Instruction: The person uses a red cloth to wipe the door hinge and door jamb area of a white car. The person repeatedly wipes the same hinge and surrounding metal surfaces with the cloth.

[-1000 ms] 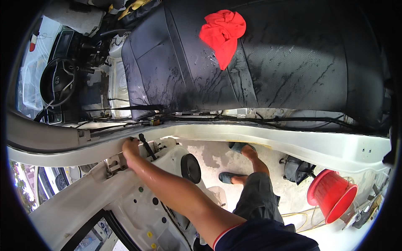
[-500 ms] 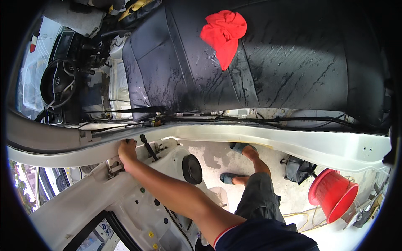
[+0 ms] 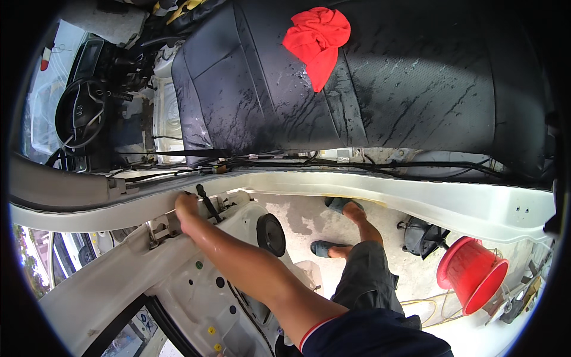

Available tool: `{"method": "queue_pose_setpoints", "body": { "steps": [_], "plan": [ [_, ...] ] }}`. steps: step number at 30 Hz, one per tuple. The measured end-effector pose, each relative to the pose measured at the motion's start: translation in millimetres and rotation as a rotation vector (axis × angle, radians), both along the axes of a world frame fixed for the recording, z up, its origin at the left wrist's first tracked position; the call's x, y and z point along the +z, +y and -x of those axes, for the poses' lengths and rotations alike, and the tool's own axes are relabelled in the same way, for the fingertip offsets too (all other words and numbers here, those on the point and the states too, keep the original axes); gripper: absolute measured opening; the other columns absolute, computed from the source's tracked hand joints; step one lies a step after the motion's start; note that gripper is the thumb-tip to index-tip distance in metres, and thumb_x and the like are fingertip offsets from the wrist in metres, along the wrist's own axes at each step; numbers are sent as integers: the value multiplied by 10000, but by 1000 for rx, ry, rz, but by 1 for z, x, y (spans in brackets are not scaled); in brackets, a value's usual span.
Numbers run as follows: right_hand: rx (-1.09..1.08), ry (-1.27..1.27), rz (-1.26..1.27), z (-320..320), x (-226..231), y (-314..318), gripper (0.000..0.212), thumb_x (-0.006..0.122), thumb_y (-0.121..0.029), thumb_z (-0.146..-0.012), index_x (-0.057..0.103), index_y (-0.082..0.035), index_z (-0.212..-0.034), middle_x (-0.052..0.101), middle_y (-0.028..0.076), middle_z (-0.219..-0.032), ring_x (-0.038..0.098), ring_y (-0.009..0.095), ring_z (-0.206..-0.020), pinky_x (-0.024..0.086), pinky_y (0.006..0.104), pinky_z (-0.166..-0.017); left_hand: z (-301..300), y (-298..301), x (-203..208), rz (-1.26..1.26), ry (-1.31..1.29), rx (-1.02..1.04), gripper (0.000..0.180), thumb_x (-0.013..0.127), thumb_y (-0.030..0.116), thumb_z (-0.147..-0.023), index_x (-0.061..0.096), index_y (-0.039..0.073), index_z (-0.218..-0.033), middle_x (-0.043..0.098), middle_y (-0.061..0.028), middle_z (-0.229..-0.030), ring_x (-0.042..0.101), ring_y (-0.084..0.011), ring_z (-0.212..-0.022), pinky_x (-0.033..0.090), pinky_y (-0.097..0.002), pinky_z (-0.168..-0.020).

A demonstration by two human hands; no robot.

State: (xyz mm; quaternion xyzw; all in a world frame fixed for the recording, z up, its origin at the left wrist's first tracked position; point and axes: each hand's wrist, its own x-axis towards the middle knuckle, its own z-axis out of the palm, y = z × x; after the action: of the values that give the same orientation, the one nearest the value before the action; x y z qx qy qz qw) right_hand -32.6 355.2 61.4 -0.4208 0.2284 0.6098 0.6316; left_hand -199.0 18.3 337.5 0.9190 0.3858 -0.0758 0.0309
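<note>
My right arm stretches left across an opened white car door (image 3: pixel 178 273) with its inner panel bare. At its end, my right hand (image 3: pixel 187 208) is closed against the edge of the white door frame (image 3: pixel 143 207), above the hinge (image 3: pixel 157 229). A small dark bit shows by its fingertips, too small to name. Close beside the hand, a black door check strap (image 3: pixel 208 203) juts up from the door edge. My left hand is out of the picture.
A red cloth (image 3: pixel 321 44) lies on a wet black seat (image 3: pixel 404 89). Black wiring (image 3: pixel 357 165) runs along the sill. A round speaker (image 3: pixel 271 235) sits in the door. At the right are a red plastic stool or bucket (image 3: pixel 473 275) and a black device (image 3: pixel 422 239). A steering wheel (image 3: pixel 82 113) is far left.
My right hand has shifted slightly up and to the right along the door frame edge. The whole view has moved a little; the cloth and seat stay as they were.
</note>
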Motion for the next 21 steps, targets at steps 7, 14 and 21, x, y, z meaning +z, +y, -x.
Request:
{"method": "queue_pose_setpoints", "body": {
  "steps": [7, 14, 21],
  "plan": [
    [-91, 230, 77, -16, 10, -5, 648, 446, -341, -997, 322, 43, -1504, 383, 265, -1562, 447, 394, -1397, 354, 427, -1154, 0, 2, 2, 25, -5, -21, 443, 677, 242, -879, 664, -16, -1238, 667, -203, -1206, 560, -428, -1202, 406, -543, -1075],
    [-3, -107, -3, -11, -6, -4, 704, 394, -355, -1041, 178, 8, -1604, 164, 255, -1671, 207, 408, -1534, 205, 405, -1250, 2, 5, -1, 29, -64, -47, 462, 680, 252, -850, 667, -17, -1225, 670, -209, -1192, 570, -425, -1184, 415, -542, -1060],
    [-81, -458, -57, -9, -8, -11, 730, 394, -387, -1068, 146, 71, -1579, 148, 324, -1640, 159, 448, -1533, 163, 475, -1263, 1, 4, 0, 25, -37, -45, 469, 684, 273, -851, 670, -12, -1223, 671, -201, -1192, 571, -420, -1175, 418, -540, -1055]
  ]
}}
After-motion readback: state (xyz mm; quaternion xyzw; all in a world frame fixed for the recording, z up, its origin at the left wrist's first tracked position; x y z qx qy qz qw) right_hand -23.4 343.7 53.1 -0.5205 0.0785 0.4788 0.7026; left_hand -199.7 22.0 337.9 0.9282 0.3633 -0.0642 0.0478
